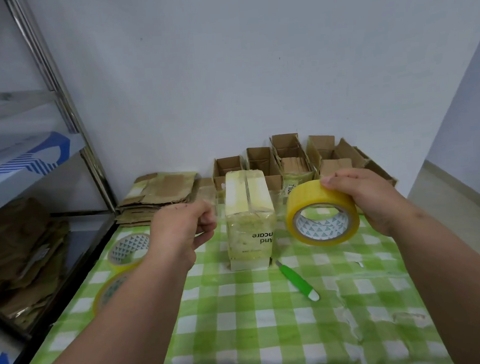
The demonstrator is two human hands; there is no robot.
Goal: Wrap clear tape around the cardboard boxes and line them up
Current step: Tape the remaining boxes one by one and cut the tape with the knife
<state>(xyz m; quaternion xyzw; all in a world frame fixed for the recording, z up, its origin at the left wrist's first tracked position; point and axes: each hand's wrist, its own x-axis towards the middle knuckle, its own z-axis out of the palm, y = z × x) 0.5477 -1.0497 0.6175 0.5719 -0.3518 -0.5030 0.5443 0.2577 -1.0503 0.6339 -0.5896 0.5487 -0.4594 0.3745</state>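
1. Left hand (185, 229) grip: fingers curled together beside the box (249, 221), apparently pinching something thin, likely a tape end; too clear to confirm.
2. Right hand (369, 200) grip: clamped over the top of the tape roll (321, 212), held off the desk (273, 323) just right of the box, core facing the camera.
3. Probably held either side of the box to stretch a strip across it for wrapping.
4. Far left: two spare rolls (129, 248) on the desk edge, partly hidden by the left forearm, kept within reach.
5. Behind them: flattened cardboard (159, 194) stacked against the wall.
6. Centre: box standing upright on the checked cloth, already glossy with tape, print upside down.
7. Just in front, to its right: green cutter (297, 280) lying ready for slicing tape.
8. Back right: row of open boxes (288, 158) along the wall, flaps up; insides seemingly bare cardboard, contents otherwise hard to tell.
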